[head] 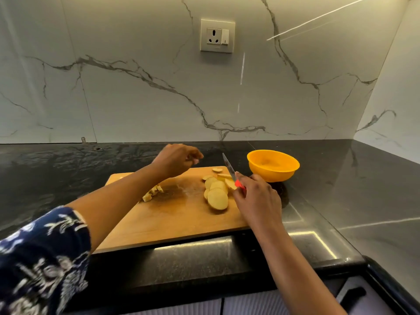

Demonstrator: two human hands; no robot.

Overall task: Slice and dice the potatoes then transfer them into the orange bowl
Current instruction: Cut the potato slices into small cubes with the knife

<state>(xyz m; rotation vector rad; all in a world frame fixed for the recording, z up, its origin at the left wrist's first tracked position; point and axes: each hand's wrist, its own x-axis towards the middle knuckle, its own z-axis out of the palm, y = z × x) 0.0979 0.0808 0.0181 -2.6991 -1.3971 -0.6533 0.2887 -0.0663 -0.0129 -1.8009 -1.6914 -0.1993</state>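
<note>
Clamped round the red-handled knife, my right grip sits just right of the potato slices rowed away from me on the cutting board, nearer them than my left grip, which hovers curled, perhaps empty.

cutting board middle: free | right: potato slices, knife | beyond: orange bowl

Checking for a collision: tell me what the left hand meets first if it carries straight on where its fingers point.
Probably the knife, held blade-up in the right hand; the orange bowl lies beyond. Depth is unclear, so the left hand might pass behind it.
</note>
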